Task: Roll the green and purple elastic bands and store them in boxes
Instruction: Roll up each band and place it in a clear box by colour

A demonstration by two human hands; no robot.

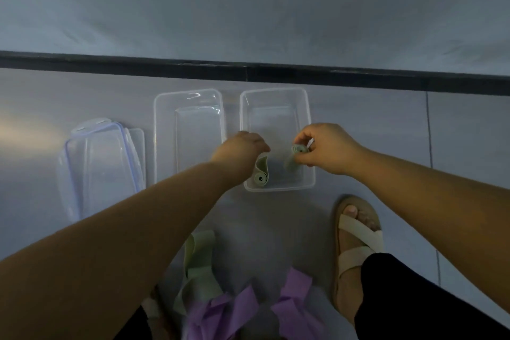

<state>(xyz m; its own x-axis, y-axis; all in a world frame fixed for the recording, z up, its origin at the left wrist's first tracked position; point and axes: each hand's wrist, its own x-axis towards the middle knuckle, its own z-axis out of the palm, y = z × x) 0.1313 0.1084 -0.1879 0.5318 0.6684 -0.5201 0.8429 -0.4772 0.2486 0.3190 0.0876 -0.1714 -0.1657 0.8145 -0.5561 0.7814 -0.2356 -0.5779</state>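
Observation:
Two clear boxes sit side by side on the floor. The left box [162,132] holds nothing I can see. My left hand [242,146] reaches over the right box [309,119], and its fingertips hold the upper end of a partly rolled green band [260,175] standing in the near left corner. My right hand [328,149] hovers over the same box and pinches a small rolled green band [299,150] between thumb and fingers. Loose green bands [198,265] and purple bands [242,309] lie in a heap on the floor near my legs.
Clear lids with bluish rims [99,168] are stacked on the floor left of the boxes. A dark skirting strip [248,72] runs along the wall behind them. My foot in a beige sandal [356,234] stands to the right of the heap.

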